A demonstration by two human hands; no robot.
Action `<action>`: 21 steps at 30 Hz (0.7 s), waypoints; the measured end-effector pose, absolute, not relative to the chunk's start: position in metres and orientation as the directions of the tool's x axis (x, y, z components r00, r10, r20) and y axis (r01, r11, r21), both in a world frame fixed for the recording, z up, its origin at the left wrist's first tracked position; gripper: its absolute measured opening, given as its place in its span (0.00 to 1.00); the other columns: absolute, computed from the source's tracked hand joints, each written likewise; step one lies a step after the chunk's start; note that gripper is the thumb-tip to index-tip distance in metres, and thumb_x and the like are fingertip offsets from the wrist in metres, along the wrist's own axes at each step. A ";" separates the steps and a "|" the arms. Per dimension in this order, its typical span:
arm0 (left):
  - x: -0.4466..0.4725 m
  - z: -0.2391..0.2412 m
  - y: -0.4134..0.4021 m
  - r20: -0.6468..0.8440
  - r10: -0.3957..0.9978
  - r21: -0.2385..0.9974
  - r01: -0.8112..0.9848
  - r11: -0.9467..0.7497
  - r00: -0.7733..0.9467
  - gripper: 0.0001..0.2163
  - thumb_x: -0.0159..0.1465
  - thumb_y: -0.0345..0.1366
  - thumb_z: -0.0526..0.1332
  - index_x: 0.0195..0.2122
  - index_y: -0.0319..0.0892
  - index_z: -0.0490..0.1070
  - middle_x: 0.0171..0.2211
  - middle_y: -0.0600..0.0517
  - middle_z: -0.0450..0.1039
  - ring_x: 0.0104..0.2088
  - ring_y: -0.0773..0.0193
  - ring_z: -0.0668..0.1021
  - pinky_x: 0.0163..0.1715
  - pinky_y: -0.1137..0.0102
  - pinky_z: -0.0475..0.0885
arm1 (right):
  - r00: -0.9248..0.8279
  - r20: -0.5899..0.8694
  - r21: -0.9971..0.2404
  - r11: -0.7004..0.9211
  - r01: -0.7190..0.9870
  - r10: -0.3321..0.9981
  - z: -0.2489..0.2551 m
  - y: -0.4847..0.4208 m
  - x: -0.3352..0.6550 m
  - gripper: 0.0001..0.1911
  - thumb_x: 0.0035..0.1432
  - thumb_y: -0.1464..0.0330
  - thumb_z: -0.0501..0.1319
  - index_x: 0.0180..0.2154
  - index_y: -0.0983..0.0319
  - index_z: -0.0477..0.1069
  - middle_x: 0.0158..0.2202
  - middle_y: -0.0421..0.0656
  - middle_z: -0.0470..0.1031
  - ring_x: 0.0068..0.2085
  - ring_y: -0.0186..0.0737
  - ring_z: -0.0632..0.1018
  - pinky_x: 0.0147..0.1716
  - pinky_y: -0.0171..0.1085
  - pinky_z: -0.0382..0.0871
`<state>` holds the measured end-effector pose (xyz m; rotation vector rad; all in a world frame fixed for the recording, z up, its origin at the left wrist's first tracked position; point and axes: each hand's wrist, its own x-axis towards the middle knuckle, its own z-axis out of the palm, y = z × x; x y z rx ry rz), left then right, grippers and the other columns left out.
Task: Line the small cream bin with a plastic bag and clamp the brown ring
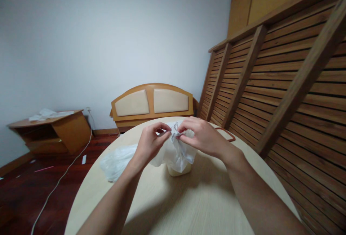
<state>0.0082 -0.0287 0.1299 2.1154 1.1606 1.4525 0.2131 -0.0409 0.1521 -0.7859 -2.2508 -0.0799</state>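
Observation:
A thin white plastic bag (pixel 180 154) hangs gathered between my two hands, draped over a small pale container (pixel 178 170) on the round table. My left hand (pixel 154 137) pinches the bag's bunched top from the left, thumb against fingers. From the right, my right hand (pixel 198 134) pinches the same crumpled top. The bag covers most of the container; only its lower part shows. Another crumpled, translucent white plastic bag (pixel 117 161) lies on the table to the left, partly behind my left forearm.
The round table (pixel 211 199) has a brown loop-shaped object (pixel 227 134) near its far right edge. Slatted wooden panels (pixel 270 94) lean close on the right. Beyond stands a headboard (pixel 152 101). At left are a low cabinet (pixel 59 134) and a white cable (pixel 62 177) on the floor.

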 end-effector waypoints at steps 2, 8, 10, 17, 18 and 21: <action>0.010 0.130 -0.030 0.611 0.774 0.674 0.404 -0.619 0.166 0.05 0.57 0.34 0.65 0.31 0.39 0.78 0.28 0.50 0.80 0.28 0.65 0.78 0.28 0.74 0.70 | -0.531 0.687 -0.172 0.821 0.545 0.496 0.150 -0.040 0.212 0.02 0.60 0.71 0.65 0.36 0.59 0.76 0.45 0.44 0.77 0.48 0.42 0.76 0.48 0.40 0.68; 0.014 0.130 -0.032 0.598 0.769 0.723 0.262 -0.640 0.227 0.07 0.58 0.35 0.66 0.34 0.38 0.80 0.32 0.48 0.82 0.31 0.64 0.80 0.31 0.74 0.74 | -0.533 0.679 -0.156 0.809 0.567 0.505 0.148 -0.037 0.211 0.02 0.59 0.72 0.65 0.36 0.59 0.74 0.41 0.43 0.80 0.46 0.44 0.76 0.48 0.41 0.67; 0.015 0.130 -0.033 0.589 0.772 0.731 0.249 -0.635 0.239 0.07 0.58 0.35 0.66 0.35 0.38 0.80 0.33 0.47 0.82 0.32 0.62 0.81 0.32 0.73 0.75 | -0.525 0.671 -0.160 0.793 0.587 0.524 0.148 -0.037 0.211 0.02 0.59 0.72 0.65 0.35 0.59 0.74 0.37 0.42 0.79 0.43 0.43 0.76 0.46 0.40 0.67; 0.015 0.134 -0.042 0.589 0.745 0.701 0.261 -0.664 0.313 0.11 0.62 0.39 0.65 0.43 0.40 0.80 0.40 0.45 0.83 0.40 0.59 0.83 0.40 0.70 0.77 | -0.451 0.685 -0.153 0.719 0.678 0.572 0.147 -0.036 0.212 0.04 0.57 0.74 0.63 0.35 0.59 0.71 0.34 0.41 0.76 0.38 0.41 0.75 0.41 0.38 0.64; 0.014 0.135 -0.042 0.589 0.743 0.699 0.262 -0.666 0.318 0.12 0.62 0.39 0.65 0.43 0.40 0.80 0.41 0.45 0.83 0.41 0.58 0.83 0.41 0.70 0.77 | -0.441 0.689 -0.151 0.709 0.689 0.575 0.148 -0.036 0.212 0.05 0.57 0.74 0.63 0.35 0.59 0.71 0.33 0.41 0.75 0.37 0.41 0.75 0.40 0.38 0.63; 0.013 0.134 -0.039 0.600 0.748 0.694 0.281 -0.663 0.283 0.11 0.62 0.41 0.65 0.41 0.39 0.80 0.39 0.45 0.83 0.39 0.59 0.83 0.41 0.70 0.77 | -0.410 0.707 -0.161 0.696 0.700 0.576 0.149 -0.035 0.213 0.05 0.56 0.74 0.62 0.34 0.59 0.70 0.33 0.40 0.75 0.38 0.41 0.74 0.39 0.38 0.63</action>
